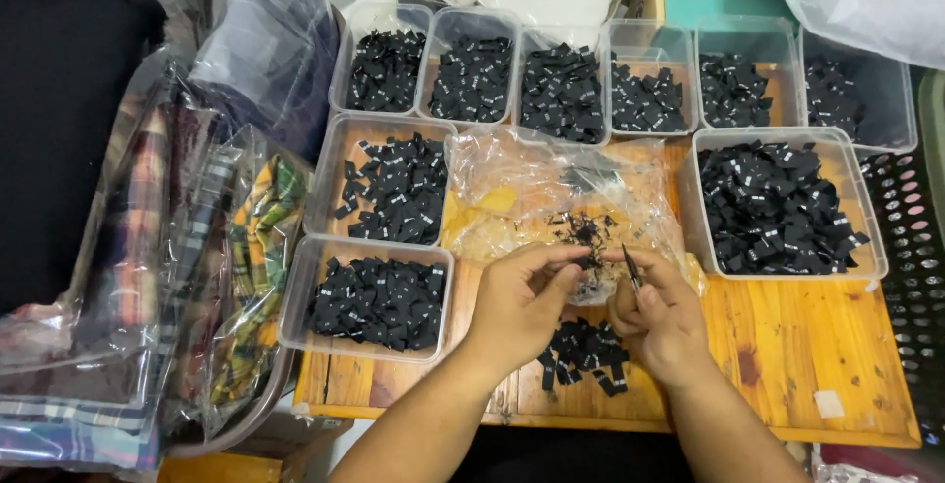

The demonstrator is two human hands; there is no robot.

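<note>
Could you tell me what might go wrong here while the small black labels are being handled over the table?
1. The right hand holds a thin pointed tool close to the left hand's fingertips, so a slip could prick them.
2. The loose pile of labels lies near the table edge; a wrist could sweep some off.
3. The open tubs hold similar black labels, so one could easily land in the wrong tub.

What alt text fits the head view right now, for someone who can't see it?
Two bare hands meet over a wooden table: the left hand pinches small black labels, the right hand holds a thin dark tool. A loose label pile lies below them, clear tubs of labels surround, bagged plaid fabric sits left.
</note>
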